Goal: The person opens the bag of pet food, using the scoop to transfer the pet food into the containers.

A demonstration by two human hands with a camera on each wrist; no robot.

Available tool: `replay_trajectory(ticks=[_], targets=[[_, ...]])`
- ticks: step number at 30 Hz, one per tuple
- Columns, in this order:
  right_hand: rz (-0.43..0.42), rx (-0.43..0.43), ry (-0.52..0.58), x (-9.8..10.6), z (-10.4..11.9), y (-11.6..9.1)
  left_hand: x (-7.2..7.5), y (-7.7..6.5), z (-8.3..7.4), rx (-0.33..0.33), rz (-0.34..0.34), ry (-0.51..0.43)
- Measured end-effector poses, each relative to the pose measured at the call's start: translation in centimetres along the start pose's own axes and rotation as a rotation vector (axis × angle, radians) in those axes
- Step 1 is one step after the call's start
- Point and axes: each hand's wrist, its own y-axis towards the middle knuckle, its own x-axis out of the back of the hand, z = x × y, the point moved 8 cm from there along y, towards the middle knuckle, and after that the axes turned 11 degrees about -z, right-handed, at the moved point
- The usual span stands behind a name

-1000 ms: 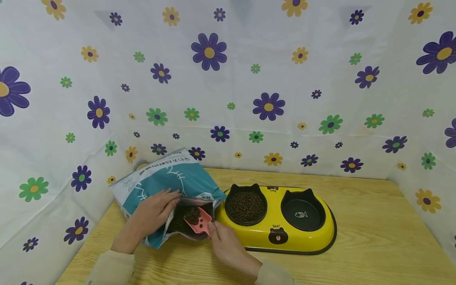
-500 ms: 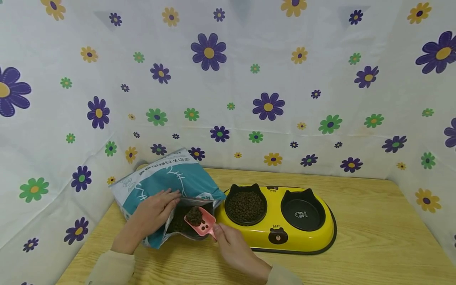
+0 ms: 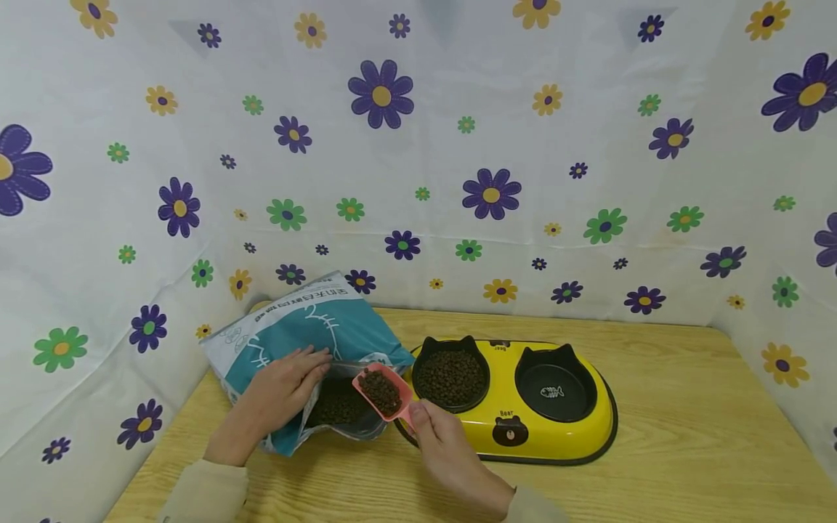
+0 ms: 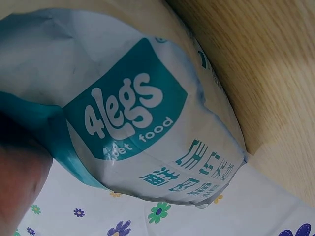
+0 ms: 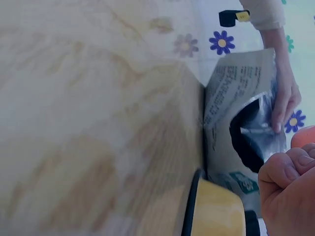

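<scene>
A teal and white pet food bag (image 3: 327, 323) lies on its side at the left, its mouth facing the front and showing brown kibble (image 3: 336, 403). My left hand (image 3: 288, 385) holds the upper edge of the mouth, fingers spread over the outside; in the right wrist view its thumb lies at the silvery lining. My right hand (image 3: 451, 450) grips the handle of a pink scoop (image 3: 400, 388) heaped with kibble. The scoop is held between the bag's mouth and a yellow double feeder (image 3: 503, 385). In the right wrist view, curled fingers (image 5: 288, 172) hide most of the scoop.
On the feeder's left side, a black cat-eared bowl (image 3: 482, 363) contains kibble. The right black bowl (image 3: 565, 396) shows a fish skeleton print on its bare bottom. The wooden table (image 3: 686, 407) meets a flower-print cloth (image 3: 523, 145) at the back and sides.
My right hand has drawn the loaded scoop out of the bag's mouth, rightward toward the feeder. The kibble in it shows more fully. My left hand and the bag stay put.
</scene>
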Motion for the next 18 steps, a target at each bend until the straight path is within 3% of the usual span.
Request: replay_trajectory(ticks=[12, 18], targets=[[-0.128, -0.038, -0.019, 5.1, -0.9, 0.1, -0.1, -0.2, 0.2, 0.017, 0.007, -0.007], [-0.239, -0.070, -0.065, 8.4, -1.7, -0.2, 0.0, -0.2, 0.1, 0.016, 0.006, -0.003]])
